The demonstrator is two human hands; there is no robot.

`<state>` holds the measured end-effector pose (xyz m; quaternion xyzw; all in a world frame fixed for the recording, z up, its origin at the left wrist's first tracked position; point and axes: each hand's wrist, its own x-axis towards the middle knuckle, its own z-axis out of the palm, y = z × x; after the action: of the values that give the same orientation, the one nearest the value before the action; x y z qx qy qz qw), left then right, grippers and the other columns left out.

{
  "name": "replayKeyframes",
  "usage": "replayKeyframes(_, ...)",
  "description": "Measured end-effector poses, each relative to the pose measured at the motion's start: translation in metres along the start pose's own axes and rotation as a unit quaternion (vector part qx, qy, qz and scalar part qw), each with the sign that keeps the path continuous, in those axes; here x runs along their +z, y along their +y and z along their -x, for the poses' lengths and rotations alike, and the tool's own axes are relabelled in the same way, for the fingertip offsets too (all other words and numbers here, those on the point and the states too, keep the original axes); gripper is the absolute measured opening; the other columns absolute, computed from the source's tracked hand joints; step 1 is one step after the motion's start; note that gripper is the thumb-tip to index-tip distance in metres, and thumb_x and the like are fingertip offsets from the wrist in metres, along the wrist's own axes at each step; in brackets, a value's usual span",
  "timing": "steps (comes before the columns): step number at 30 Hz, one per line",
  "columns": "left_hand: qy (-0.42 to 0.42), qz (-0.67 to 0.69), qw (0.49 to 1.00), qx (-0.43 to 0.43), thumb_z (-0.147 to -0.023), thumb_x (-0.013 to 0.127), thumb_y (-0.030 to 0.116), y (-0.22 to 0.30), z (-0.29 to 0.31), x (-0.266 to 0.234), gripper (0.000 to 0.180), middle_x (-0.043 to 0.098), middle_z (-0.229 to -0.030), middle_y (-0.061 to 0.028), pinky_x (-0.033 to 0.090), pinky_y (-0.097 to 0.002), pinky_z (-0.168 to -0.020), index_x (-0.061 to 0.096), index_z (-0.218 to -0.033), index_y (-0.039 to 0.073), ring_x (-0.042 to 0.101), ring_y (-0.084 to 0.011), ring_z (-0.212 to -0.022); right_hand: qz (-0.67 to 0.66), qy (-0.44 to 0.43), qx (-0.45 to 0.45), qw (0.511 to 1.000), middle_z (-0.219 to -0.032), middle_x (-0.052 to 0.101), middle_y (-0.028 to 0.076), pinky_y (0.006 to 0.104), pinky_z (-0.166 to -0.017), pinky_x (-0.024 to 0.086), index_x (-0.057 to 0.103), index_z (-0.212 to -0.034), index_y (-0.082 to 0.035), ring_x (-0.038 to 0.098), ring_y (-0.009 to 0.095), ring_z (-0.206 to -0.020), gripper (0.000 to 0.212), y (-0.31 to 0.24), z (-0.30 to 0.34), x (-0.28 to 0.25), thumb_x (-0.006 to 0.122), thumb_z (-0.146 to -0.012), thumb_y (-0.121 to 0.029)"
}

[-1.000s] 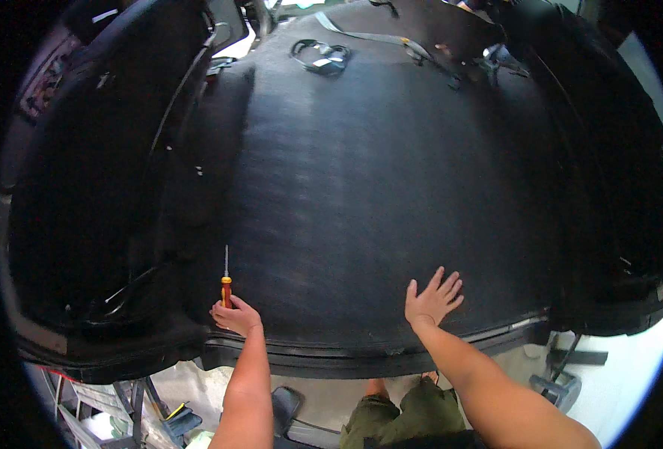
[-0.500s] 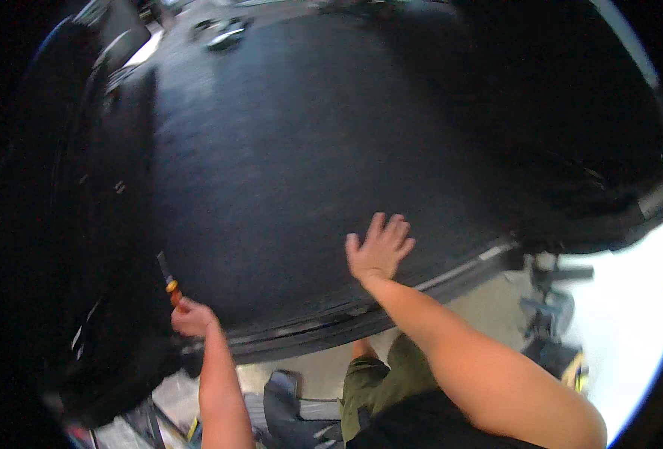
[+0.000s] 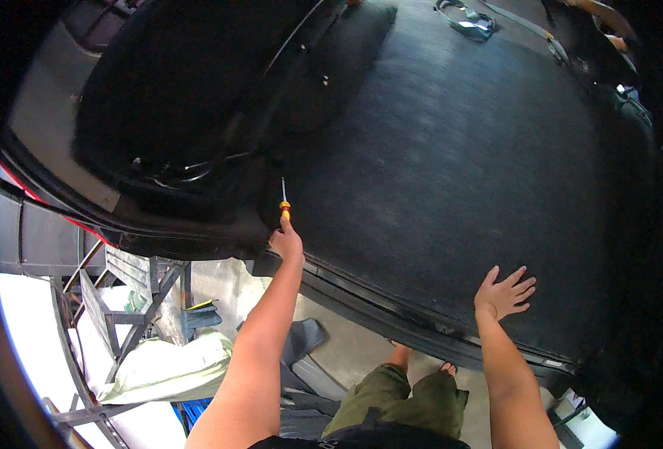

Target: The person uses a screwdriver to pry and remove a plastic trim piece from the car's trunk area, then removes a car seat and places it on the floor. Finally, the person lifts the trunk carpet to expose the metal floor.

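My left hand (image 3: 286, 241) is closed around the handle of a screwdriver (image 3: 285, 208) with a yellow and dark amber grip. Its thin metal shaft points away from me, over the left part of a black carpeted vehicle floor (image 3: 436, 172). The tip appears near the left side trim; whether it touches anything I cannot tell. My right hand (image 3: 505, 292) lies with fingers spread on the carpet near the right end of the sill (image 3: 414, 318), holding nothing.
Black side trim (image 3: 167, 90) with loose wires (image 3: 189, 173) bounds the left. A strap with a shiny piece (image 3: 472, 26) lies at the far end. Another person's arm (image 3: 605, 15) shows at the far right. Lower left are a metal frame (image 3: 133, 318) and a pale green sheet (image 3: 174, 367).
The view has swung left, so the carpet and both hands sit further right. The screwdriver stays in my left hand, and my right hand remains spread.
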<state>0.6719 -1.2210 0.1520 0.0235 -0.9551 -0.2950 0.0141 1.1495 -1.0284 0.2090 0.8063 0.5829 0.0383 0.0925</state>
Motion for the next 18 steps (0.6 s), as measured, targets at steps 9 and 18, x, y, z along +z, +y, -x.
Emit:
replayKeyframes(9,-0.107,0.363,0.875,-0.304,-0.1,0.062,0.055,0.027,0.02,-0.035,0.054,0.064,-0.103,-0.0069,0.05,-0.0385,-0.086,0.068,-0.119,0.005,0.063,-0.0226,-0.093,0.009,0.02,0.006,1.0,-0.17,0.02,0.022,0.0669,-0.12,0.021,0.028,-0.163,-0.017,0.022,0.04,-0.156,0.075,0.003,0.001,0.0,0.041,-0.104,-0.06)
replayKeyframes(18,-0.143,0.472,0.812,-0.313,-0.097,0.068,0.051,0.011,-0.012,-0.04,0.047,0.058,-0.099,-0.001,0.046,-0.042,-0.093,0.068,-0.127,0.015,0.056,-0.0158,-0.099,-0.003,0.01,0.007,1.0,-0.17,0.02,0.022,0.0661,-0.121,0.019,0.028,-0.164,-0.017,0.018,0.04,-0.157,0.077,0.005,0.0,0.001,0.042,-0.103,-0.061)
